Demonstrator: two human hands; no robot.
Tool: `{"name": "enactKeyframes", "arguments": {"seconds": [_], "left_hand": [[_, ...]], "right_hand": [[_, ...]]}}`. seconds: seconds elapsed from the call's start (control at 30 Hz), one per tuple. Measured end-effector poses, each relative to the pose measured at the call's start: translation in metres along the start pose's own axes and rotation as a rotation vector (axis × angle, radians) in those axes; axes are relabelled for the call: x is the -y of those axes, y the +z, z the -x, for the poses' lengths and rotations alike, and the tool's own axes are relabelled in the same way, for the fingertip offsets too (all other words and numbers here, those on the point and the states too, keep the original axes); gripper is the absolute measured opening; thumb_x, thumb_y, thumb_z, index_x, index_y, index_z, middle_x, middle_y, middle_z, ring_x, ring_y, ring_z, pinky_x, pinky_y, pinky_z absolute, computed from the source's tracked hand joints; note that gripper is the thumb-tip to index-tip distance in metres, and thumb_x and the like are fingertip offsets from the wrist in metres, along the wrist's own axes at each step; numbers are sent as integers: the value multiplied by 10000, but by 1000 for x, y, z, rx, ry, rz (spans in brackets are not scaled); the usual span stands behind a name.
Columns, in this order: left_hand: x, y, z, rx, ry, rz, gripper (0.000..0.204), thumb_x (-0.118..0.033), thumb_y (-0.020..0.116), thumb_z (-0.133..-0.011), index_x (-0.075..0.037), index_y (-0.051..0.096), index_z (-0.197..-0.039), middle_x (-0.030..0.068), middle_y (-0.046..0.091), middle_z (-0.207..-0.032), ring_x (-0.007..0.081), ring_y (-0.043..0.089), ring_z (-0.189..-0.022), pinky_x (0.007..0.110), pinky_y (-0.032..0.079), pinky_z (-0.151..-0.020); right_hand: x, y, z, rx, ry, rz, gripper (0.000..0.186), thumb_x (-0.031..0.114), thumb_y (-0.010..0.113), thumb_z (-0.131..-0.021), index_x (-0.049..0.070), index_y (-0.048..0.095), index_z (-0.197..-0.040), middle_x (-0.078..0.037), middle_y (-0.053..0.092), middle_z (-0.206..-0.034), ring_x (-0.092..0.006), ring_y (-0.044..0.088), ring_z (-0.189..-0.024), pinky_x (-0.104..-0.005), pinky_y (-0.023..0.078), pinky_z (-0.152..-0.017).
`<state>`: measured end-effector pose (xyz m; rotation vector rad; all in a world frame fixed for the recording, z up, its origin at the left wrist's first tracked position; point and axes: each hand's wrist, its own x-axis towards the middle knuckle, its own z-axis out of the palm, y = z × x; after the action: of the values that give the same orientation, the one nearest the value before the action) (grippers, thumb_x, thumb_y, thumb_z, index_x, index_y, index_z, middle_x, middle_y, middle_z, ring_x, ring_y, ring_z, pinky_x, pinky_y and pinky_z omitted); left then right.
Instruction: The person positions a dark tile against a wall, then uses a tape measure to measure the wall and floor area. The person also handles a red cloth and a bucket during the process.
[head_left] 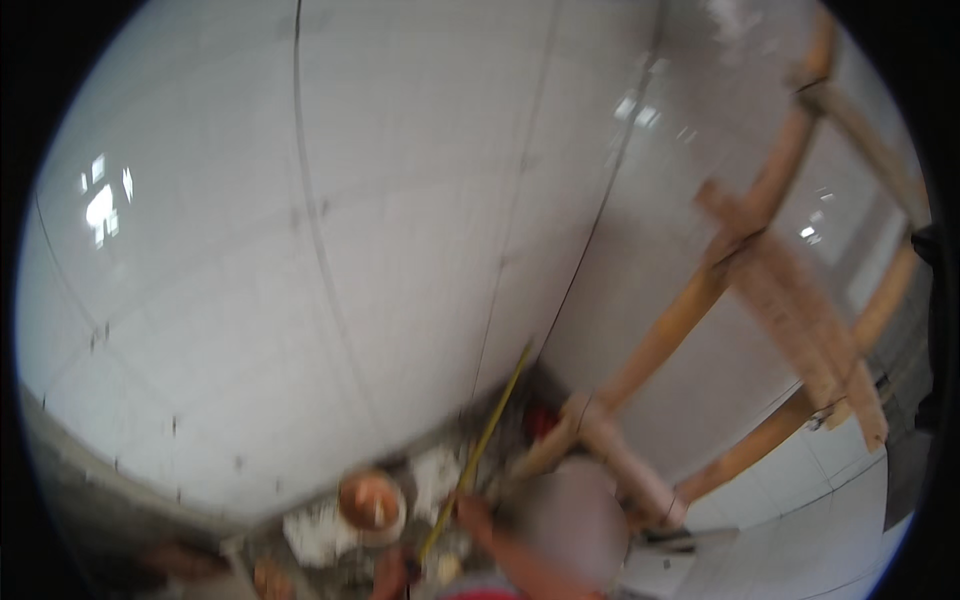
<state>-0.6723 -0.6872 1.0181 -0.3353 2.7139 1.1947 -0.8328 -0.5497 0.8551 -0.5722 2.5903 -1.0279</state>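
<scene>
A yellow tape measure [485,440] is drawn out, its blade slanting up to the right toward the corner of the tiled walls. My right hand [475,517] closes around the lower part of the blade, its forearm coming in from the lower right. My left hand [393,574] is closed at the blade's lower end, near the bottom edge of the picture; the tape's case cannot be made out clearly. Motion smears both hands. An orange-brown bowl [370,502] with something reddish in it stands just left of the tape.
On the right a ladder of wooden poles [665,340] leans across, a plank [800,320] against it. Beside my right forearm is a blurred pale round shape [575,525]. Large white wall tiles [400,230] rise behind. A small red thing [541,422] lies near the corner.
</scene>
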Motion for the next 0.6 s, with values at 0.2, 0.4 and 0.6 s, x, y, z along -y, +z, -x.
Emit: {"name": "enactKeyframes", "arguments": {"seconds": [0.2,0.4,0.6], "left_hand": [[133,-12,18,-135,-531,835,471,-240,451,-932,20,516,-1320,144,597,-1107,203,664,-730,314,531,-625],[156,-13,15,-146,-554,742,474,-197,436,-931,16,476,-1352,128,587,-1104,170,656,-735,283,519,-605],[197,-1,42,-217,-478,676,481,-193,455,-944,20,431,-1374,121,567,-1111,161,651,-760,269,497,-587]], "right_hand": [[56,84,13,216,501,-1062,405,392,553,-985,34,743,-966,-10,622,-773,-86,511,-578,-264,437,-514],[118,128,59,370,568,-1064,355,366,580,-972,56,737,-1046,-1,662,-877,-84,556,-675,-248,466,-577],[110,173,54,374,635,-1181,320,325,576,-978,57,714,-1086,-8,687,-946,-85,587,-774,-230,480,-691]]}}
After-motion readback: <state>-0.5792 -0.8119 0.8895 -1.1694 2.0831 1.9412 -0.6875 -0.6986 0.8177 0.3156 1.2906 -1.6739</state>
